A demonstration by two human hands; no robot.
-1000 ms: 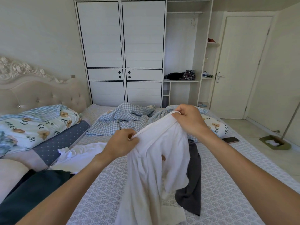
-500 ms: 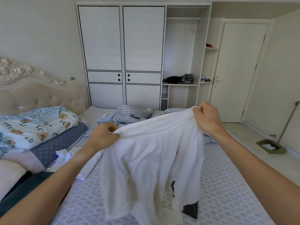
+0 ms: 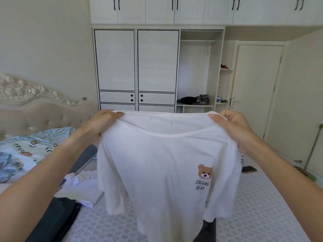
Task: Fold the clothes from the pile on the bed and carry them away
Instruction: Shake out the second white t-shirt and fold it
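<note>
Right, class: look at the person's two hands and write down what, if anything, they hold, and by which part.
Both hands hold the white cotton T-shirt with the bear print at its shoulders: left hand, right hand, either side of the neckline.

Bed (image 3: 253, 215) with clothes (image 3: 82, 191), phone (image 3: 249, 169)

One head-worn view over the bed

A single wide-angle camera sits on the person's head, facing forward and slightly down across the bed (image 3: 253, 215) toward the wardrobe (image 3: 136, 67) on the far wall. It is close to the raised white T-shirt (image 3: 162, 172), which fills the middle. Both forearms enter from the lower corners. There is no second view.
</note>
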